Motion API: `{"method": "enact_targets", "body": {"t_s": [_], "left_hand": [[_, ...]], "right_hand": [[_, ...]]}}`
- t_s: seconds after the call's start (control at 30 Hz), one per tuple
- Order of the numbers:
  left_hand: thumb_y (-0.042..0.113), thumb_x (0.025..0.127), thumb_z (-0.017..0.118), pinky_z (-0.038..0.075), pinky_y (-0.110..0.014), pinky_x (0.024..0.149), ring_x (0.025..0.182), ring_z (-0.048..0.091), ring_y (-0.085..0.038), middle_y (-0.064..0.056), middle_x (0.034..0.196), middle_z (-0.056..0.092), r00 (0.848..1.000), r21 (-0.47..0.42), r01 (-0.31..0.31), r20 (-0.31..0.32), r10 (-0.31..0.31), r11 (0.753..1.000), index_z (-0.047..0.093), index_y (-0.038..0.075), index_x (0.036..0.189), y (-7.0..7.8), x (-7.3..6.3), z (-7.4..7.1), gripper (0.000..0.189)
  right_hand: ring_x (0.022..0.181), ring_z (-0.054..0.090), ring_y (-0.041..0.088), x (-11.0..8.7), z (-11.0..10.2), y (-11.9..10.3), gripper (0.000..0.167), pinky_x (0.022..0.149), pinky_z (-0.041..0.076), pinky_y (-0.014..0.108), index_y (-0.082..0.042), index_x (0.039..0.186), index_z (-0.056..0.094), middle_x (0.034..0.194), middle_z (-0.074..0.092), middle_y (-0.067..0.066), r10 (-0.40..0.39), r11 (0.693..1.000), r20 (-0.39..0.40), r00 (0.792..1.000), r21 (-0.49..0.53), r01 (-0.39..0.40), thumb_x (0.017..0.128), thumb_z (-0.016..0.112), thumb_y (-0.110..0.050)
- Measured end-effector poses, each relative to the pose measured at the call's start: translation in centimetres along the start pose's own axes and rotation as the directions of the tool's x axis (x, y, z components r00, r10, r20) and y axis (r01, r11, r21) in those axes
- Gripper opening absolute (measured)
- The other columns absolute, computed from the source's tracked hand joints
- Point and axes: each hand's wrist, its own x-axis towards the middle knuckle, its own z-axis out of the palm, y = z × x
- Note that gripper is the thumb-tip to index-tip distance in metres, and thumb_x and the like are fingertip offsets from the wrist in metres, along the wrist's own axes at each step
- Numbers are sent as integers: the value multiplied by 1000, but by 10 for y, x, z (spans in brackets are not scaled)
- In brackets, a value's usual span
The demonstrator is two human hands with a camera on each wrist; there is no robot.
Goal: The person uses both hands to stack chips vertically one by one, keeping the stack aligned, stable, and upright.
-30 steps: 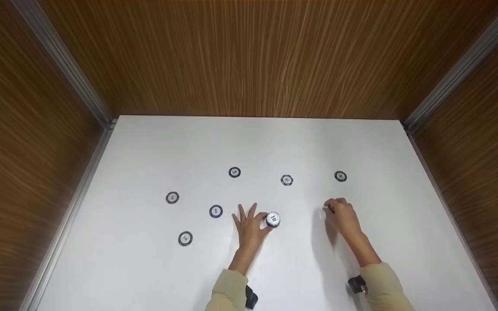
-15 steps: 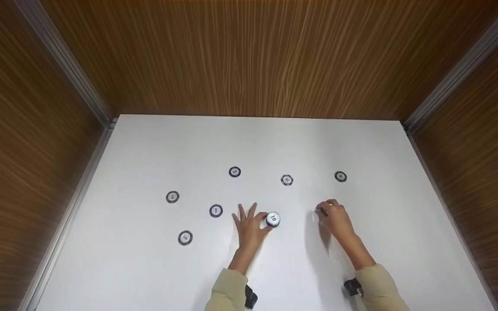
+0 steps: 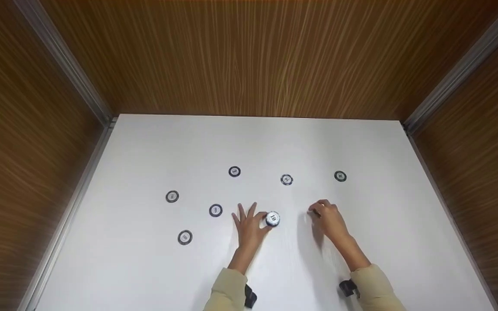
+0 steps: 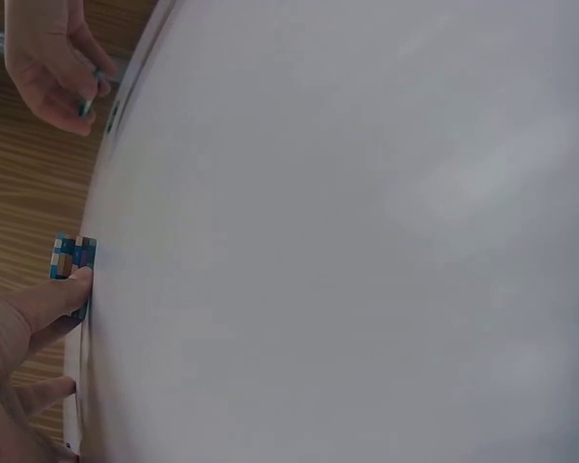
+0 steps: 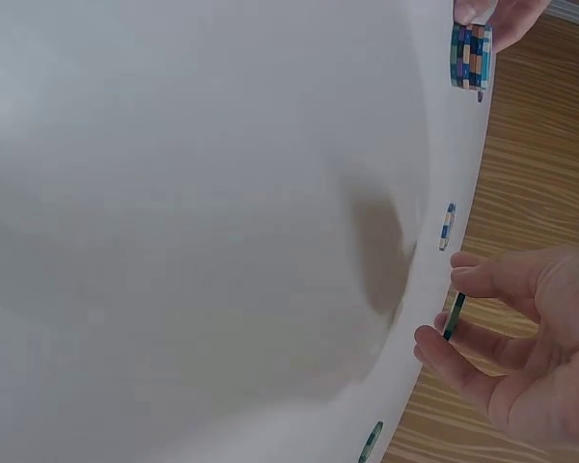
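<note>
A short stack of poker chips [image 3: 272, 219], its top one marked 10, stands on the white table. My left hand [image 3: 249, 233] grips the stack's side between thumb and forefinger, the other fingers spread. In the left wrist view, the stacked chips [image 4: 72, 256] show mixed-coloured edges. To the right of the stack, my right hand [image 3: 331, 220] is above the table. Its thumb and fingers pinch a single green-edged poker chip [image 5: 454, 316], seen edge-on in the right wrist view. From the head view that chip is mostly hidden by the fingers.
Loose poker chips lie flat: one [image 3: 215, 210] left of the left hand, others [image 3: 172, 196] [image 3: 184, 237] farther left. Beyond the hands lie three more chips [image 3: 234, 171] [image 3: 286, 179] [image 3: 340, 176]. Wood-grain panels [image 3: 249, 60] wall the white table [image 3: 123, 151] on three sides.
My right hand has moved left with its poker chip, closer to the stack. The left hand keeps its grip on the stack, and the loose chips lie where they were.
</note>
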Motion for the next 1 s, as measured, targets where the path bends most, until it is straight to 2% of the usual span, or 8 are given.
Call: {"method": "enact_targets", "body": {"t_s": [0.3,0.57,0.8,1.0], "left_hand": [[33,67,78,7,-67,99,129,17,-50,-13,134,46,1000,12,1,8,-1,1000,68,18,102,0,0,0,39],[33,67,78,9,-67,99,128,19,-51,-13,133,47,1000,28,-3,-3,3,1000,68,17,101,0,0,0,39],[32,65,80,12,-68,98,126,22,-51,-14,130,49,998,34,-26,-49,27,999,69,17,99,0,-1,2,39],[33,67,79,12,-67,98,127,22,-50,-13,131,48,999,45,-26,-41,28,999,68,17,101,-1,0,2,39]], "right_hand": [[96,54,38,0,3,-9,16,82,47,47,-3,93,68,107,58,19,-6,1000,26,1000,20,5,79,66,4],[95,55,39,-1,5,-21,17,82,47,47,-3,91,68,106,58,20,-63,998,8,998,24,63,77,67,7],[97,55,38,0,10,-33,20,83,47,47,-4,92,67,107,58,18,-96,995,22,995,18,96,76,67,7],[93,56,37,-1,16,-42,18,81,48,46,-4,89,67,104,59,18,-161,987,4,987,12,161,75,68,7]]}}
